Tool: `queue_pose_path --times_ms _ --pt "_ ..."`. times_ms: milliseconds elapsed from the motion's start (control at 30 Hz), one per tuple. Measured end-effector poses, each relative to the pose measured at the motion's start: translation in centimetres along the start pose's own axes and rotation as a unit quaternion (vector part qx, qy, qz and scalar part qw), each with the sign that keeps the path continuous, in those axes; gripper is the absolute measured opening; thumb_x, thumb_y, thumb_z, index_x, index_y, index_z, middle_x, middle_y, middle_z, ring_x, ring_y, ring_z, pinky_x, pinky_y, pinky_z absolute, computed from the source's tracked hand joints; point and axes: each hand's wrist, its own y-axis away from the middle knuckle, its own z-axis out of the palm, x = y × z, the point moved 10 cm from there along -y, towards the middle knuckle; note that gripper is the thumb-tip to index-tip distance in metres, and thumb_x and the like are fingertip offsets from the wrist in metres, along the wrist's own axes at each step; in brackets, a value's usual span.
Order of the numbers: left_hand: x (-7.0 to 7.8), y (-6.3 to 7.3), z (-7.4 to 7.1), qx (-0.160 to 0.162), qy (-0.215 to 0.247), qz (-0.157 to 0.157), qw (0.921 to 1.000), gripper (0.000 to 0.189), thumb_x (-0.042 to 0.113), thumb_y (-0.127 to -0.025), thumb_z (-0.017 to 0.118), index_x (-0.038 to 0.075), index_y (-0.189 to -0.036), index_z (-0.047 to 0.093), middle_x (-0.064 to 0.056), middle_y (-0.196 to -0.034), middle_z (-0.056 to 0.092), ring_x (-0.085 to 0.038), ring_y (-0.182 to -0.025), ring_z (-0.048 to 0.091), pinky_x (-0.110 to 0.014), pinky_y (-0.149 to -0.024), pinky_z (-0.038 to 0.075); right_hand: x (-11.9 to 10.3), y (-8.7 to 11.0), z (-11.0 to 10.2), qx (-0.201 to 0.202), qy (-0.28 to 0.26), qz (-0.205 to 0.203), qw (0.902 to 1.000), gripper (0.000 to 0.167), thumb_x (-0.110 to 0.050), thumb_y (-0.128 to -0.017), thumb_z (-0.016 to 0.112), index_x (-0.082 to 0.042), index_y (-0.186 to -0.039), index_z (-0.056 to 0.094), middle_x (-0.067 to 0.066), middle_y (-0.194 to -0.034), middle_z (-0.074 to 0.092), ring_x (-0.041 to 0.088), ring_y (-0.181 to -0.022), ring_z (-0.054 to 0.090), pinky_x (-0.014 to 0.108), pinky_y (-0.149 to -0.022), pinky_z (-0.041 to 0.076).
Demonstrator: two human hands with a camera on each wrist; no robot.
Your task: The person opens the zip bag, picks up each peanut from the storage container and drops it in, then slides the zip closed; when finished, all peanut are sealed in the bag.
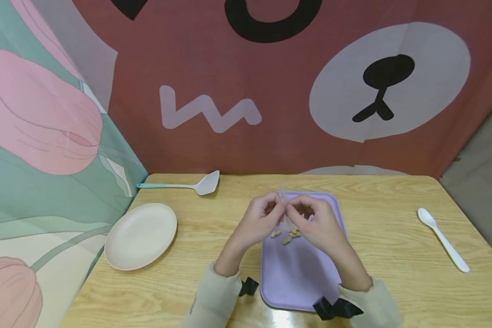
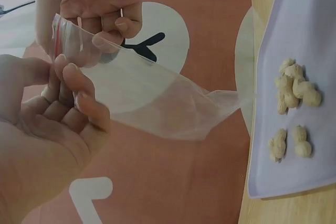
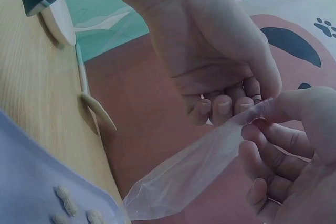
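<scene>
A clear zip-lock bag [image 2: 163, 93] with a red line along its top hangs between both hands above the purple tray [image 1: 299, 278]. My left hand [image 1: 262, 216] pinches the bag's top edge between thumb and curled fingers. Close beside it, my right hand [image 1: 317, 223] pinches the same edge with thumb and forefinger. The bag looks flat, with nothing showing inside. Several peanuts in their shells [image 2: 296, 87] lie on the tray below, partly covered by the hands in the head view.
On the left of the wooden table [image 1: 209, 250] lies a cream plate [image 1: 141, 237], with a white-headed spatula [image 1: 207, 183] behind it. A white spoon [image 1: 444, 241] rests at the right. A printed cloth [image 1: 213, 150] hangs along the table's far edge.
</scene>
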Motion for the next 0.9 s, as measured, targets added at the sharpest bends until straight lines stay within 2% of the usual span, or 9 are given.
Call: queue_pose_path --times_ms 267,400,500,667,900 --pt "0.0 0.1 -0.8 0.026 -0.075 -0.023 0.9966 0.020 0.012 -0.101 0.051 0.006 -0.088 0.065 -0.006 -0.076 0.062 -0.012 -0.066 0.058 -0.026 -0.060 0.049 0.0 -0.1 -0.1 0.011 0.023 0.000 0.9997 0.010 -0.007 -0.093 0.066 -0.008 -0.089 0.075 -0.002 -0.079 0.069 0.013 -0.064 0.056 0.026 -0.059 0.046" --pt "0.2 0.2 -1.0 0.026 -0.093 -0.015 0.9952 0.020 0.009 -0.099 0.052 0.005 -0.084 0.063 -0.008 -0.075 0.062 -0.013 -0.065 0.057 -0.025 -0.059 0.048 0.1 -0.1 0.0 0.008 0.016 0.000 0.9998 0.010 -0.007 -0.093 0.066 -0.009 -0.088 0.075 -0.002 -0.077 0.067 0.015 -0.062 0.054 0.026 -0.056 0.045" --pt "0.4 0.3 -1.0 0.022 -0.110 -0.001 0.9937 0.020 0.007 -0.098 0.052 0.006 -0.080 0.061 -0.004 -0.071 0.060 -0.013 -0.061 0.053 -0.025 -0.058 0.046 0.2 0.0 -0.1 0.011 0.018 0.001 0.9998 0.011 -0.006 -0.092 0.066 -0.009 -0.086 0.074 -0.002 -0.075 0.066 0.015 -0.059 0.051 0.026 -0.054 0.043" --pt "0.7 0.3 -0.9 0.020 -0.136 0.015 0.9904 0.021 0.006 -0.096 0.052 0.009 -0.075 0.056 0.002 -0.067 0.054 -0.011 -0.057 0.049 -0.024 -0.055 0.043 0.3 0.0 -0.3 0.024 0.057 -0.002 0.9981 0.013 -0.003 -0.090 0.066 -0.010 -0.081 0.073 -0.005 -0.069 0.062 0.014 -0.060 0.052 0.027 -0.056 0.044" --pt "0.9 0.4 -0.9 0.036 -0.180 0.026 0.9827 0.020 0.005 -0.092 0.054 0.011 -0.073 0.056 0.005 -0.063 0.052 -0.007 -0.053 0.046 -0.022 -0.049 0.039 0.3 0.0 -0.4 0.038 0.109 -0.007 0.9934 0.016 -0.002 -0.088 0.065 -0.012 -0.076 0.070 -0.007 -0.065 0.059 0.012 -0.061 0.054 0.028 -0.059 0.046"
